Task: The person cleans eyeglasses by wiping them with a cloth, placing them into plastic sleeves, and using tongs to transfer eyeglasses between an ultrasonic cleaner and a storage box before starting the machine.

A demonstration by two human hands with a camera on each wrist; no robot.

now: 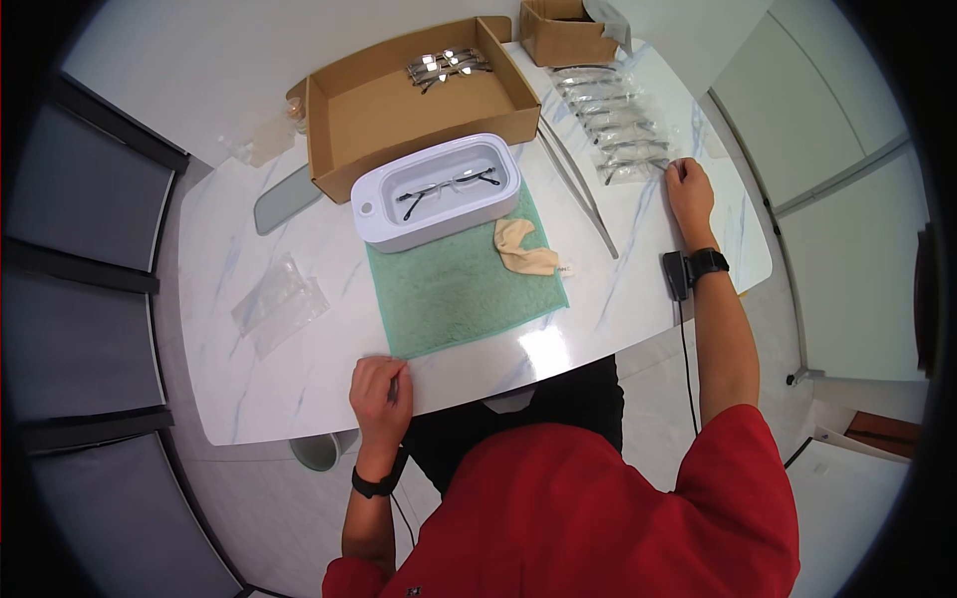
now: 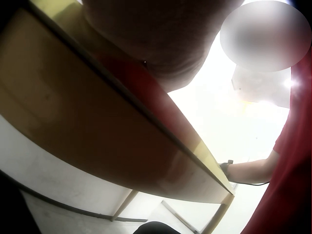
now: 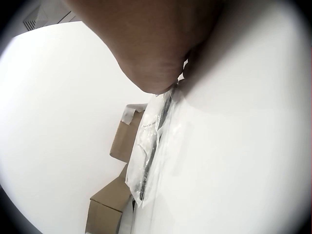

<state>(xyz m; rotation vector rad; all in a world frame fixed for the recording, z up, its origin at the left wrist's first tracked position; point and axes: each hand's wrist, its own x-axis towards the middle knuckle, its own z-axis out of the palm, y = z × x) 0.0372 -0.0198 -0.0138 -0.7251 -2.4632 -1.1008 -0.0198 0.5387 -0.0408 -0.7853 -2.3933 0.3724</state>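
My right hand (image 1: 690,199) is at the right end of a row of eyeglasses in clear plastic bags (image 1: 620,118). Its curled fingers pinch the end of the nearest bagged eyeglasses (image 1: 638,162); in the right wrist view the bag (image 3: 150,146) stretches away from the fingertips. Loosely curled, my left hand (image 1: 381,399) rests at the table's front edge beside a green cloth's corner. A pair of eyeglasses (image 1: 449,187) lies with temples spread inside the white ultrasonic cleaner (image 1: 439,237), which stands on the green cloth (image 1: 449,299).
An open cardboard box (image 1: 379,115) holding several eyeglasses stands behind the cleaner, with a smaller box (image 1: 558,42) further right. A beige cloth (image 1: 523,249) lies on the green one. Empty-looking plastic bags (image 1: 281,304) lie left, near a grey tray (image 1: 287,199). Long metal strips (image 1: 578,189) lie right.
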